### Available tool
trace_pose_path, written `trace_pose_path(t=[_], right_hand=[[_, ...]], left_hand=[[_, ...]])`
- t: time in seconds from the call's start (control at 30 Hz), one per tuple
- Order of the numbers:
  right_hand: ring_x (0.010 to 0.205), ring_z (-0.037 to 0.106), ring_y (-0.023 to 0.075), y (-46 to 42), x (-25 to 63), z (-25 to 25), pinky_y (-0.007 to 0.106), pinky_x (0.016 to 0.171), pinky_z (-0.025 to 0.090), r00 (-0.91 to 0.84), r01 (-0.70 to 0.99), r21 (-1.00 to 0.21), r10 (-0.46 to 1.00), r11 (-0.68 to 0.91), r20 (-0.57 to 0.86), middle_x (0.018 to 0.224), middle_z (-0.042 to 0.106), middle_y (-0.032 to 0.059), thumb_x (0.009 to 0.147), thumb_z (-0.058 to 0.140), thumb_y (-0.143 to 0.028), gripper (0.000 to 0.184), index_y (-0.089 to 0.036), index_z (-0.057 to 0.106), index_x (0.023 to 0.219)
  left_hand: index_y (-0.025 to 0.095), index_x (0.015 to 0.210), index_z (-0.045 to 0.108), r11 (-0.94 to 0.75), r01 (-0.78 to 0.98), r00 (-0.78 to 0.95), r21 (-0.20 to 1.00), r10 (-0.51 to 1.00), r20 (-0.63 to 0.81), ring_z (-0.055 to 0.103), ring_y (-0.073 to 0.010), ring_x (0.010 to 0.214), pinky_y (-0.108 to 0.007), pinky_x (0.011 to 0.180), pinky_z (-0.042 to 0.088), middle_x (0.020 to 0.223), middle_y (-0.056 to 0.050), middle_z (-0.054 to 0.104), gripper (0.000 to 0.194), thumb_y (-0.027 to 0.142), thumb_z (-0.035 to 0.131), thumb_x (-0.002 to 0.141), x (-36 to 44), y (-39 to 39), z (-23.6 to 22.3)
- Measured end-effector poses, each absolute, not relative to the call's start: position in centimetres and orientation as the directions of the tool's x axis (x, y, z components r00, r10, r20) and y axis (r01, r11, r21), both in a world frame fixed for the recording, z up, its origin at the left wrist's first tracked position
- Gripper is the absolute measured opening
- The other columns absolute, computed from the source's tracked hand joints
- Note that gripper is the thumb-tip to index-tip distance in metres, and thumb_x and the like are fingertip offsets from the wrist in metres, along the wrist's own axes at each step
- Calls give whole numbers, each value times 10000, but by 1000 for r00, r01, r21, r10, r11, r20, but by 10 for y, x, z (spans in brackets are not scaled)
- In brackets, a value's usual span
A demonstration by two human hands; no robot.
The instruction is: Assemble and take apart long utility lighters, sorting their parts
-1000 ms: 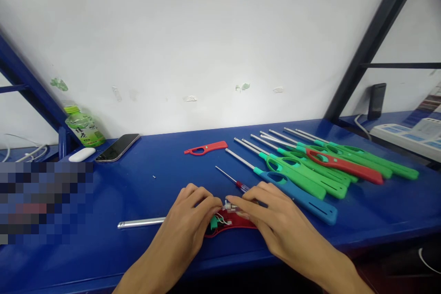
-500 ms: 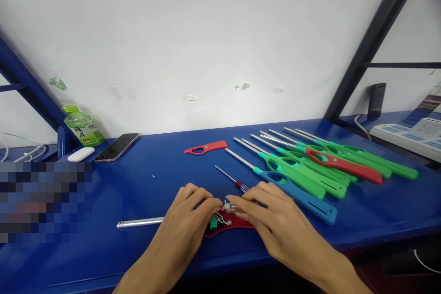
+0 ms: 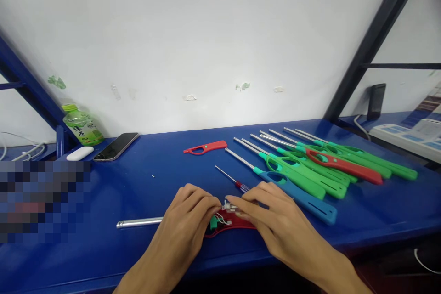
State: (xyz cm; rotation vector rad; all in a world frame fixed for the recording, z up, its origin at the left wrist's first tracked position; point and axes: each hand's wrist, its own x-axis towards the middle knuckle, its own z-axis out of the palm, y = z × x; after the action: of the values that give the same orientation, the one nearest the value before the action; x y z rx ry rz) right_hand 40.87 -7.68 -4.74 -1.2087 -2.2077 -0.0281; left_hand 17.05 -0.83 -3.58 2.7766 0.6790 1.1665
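An opened red lighter body (image 3: pixel 231 224) with white wires and a green part inside lies near the front edge of the blue table (image 3: pixel 138 183). Its metal tube (image 3: pixel 139 223) sticks out to the left. My left hand (image 3: pixel 188 220) rests over the body's left end, fingers curled and pinching at a small metal part (image 3: pixel 229 205). My right hand (image 3: pixel 268 213) covers the right end, its fingertips closed on the same small part. A small red-handled screwdriver (image 3: pixel 231 179) lies just behind my hands.
Several green long-nosed lighters (image 3: pixel 310 165), a red one (image 3: pixel 344 165) and a blue one (image 3: pixel 296 190) lie in a row at right. A loose red shell half (image 3: pixel 206 148) lies behind. Phone (image 3: pixel 115 146), white case (image 3: pixel 80 153) and green bottle (image 3: pixel 81 126) stand at back left.
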Motion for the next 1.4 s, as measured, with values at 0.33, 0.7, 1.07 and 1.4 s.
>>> trace_pose_path(t=[0.33, 0.7, 1.07, 1.4], right_hand=[[978, 621, 221, -77, 407, -44, 436, 908, 545, -397, 758, -259, 738, 599, 546, 1136, 705, 44, 1006, 443, 31, 579, -286, 574, 1472], [1018, 633, 229, -76, 402, -47, 442, 948, 499, -278, 778, -360, 796, 515, 538, 1128, 747, -1, 1089, 534, -130, 343, -308, 595, 1375], [1116, 613, 246, -83, 406, -43, 481, 1011, 494, -301, 782, -396, 847, 482, 437, 1205, 693, 16, 1118, 467, -160, 305, -326, 631, 1315], [1128, 622, 251, -83, 408, -43, 519, 1053, 483, -297, 785, -410, 863, 464, 409, 1218, 703, 28, 1129, 441, -186, 314, -305, 654, 1328]], left_hand=[[218, 1054, 616, -911, 365, 626, 190, 392, 674, 601, -171, 847, -311, 774, 494, 934, 9, 735, 176, 117, 487, 1119, 173, -7, -34], [263, 1276, 659, -853, 469, 578, 226, 491, 652, 648, -190, 1035, -325, 908, 556, 1123, -7, 751, 224, 181, 539, 1104, 156, -13, -37], [287, 1218, 659, -824, 481, 645, 300, 564, 516, 649, -213, 1016, -342, 868, 607, 1117, -22, 701, 180, 297, 694, 1042, 153, -21, -36], [307, 1260, 634, -811, 494, 621, 312, 581, 526, 618, -221, 991, -371, 882, 560, 1115, -28, 642, 198, 338, 661, 1066, 150, -23, -43]])
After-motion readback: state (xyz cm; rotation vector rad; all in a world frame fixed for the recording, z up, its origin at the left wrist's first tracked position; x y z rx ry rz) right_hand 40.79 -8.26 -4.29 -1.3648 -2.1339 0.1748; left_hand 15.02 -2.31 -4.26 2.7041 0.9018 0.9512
